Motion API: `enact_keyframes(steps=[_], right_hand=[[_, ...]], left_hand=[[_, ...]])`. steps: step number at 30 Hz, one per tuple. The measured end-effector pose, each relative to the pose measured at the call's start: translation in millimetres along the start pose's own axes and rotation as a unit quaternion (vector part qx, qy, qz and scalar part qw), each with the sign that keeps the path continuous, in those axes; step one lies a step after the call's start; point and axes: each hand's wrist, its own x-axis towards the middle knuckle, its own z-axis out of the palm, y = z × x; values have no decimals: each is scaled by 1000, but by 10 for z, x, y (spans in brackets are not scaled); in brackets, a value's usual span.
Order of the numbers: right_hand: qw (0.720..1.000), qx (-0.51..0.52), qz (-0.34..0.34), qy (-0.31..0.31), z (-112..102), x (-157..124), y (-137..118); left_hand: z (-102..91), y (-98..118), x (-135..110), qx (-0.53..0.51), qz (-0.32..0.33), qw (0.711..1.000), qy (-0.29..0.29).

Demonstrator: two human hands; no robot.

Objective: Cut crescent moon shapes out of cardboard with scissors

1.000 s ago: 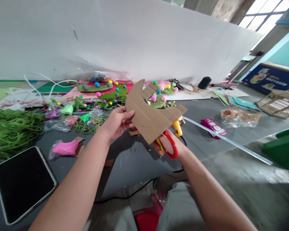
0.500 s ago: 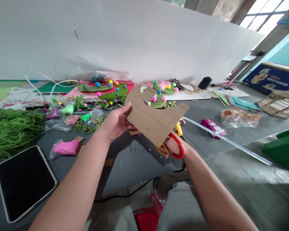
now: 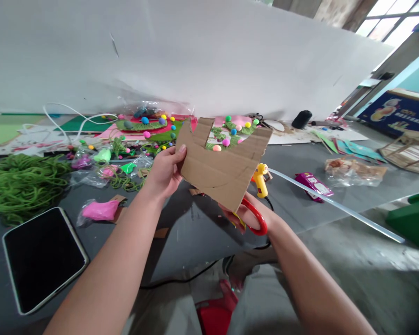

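A piece of brown cardboard (image 3: 219, 170) with a notch cut into its upper edge is held up above the table. My left hand (image 3: 167, 170) pinches its left edge, thumb on the near face. Behind its lower right corner, my right hand (image 3: 242, 215) is closed around scissors (image 3: 261, 223) with red and yellow handles. The cardboard covers the scissor blades and part of the right hand's fingers. Past the notch lie green yarn-wrapped shapes (image 3: 244, 128) dotted with coloured pom-poms. A yellow glue gun (image 3: 260, 181) lies just right of the cardboard.
Green yarn (image 3: 21, 186) is heaped at the left, behind a black-screened tablet (image 3: 43, 260). A pink clay packet (image 3: 99, 210) lies nearby. A clear stick (image 3: 335, 204) juts past the table's right edge. A purple packet (image 3: 314, 186) and a green bin (image 3: 412, 218) are at right.
The cardboard has turned and tilted, so its notch shows wider and the scissor blade tip seen in it is now hidden. More of the glue gun shows. The view has shifted slightly.
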Motion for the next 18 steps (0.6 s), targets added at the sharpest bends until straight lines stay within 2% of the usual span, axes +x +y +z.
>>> enact_keyframes(steps=[3,9,14,16,18], right_hand=[[997,-49,-52,-22,10,36,38],[997,-59,-42,-4,28,68,48],[993,-99,-53,31,63,89,56],[991,-106,-67,42,76,96,70],[986,-108,-109,62,92,100,85]], left_hand=[[8,11,-4,-6,-8,1000,-4],[15,53,1,-47,1,997,61],[54,63,-46,-54,-58,997,18],[72,50,-56,-61,-61,996,22],[83,33,-58,-70,-52,996,34]])
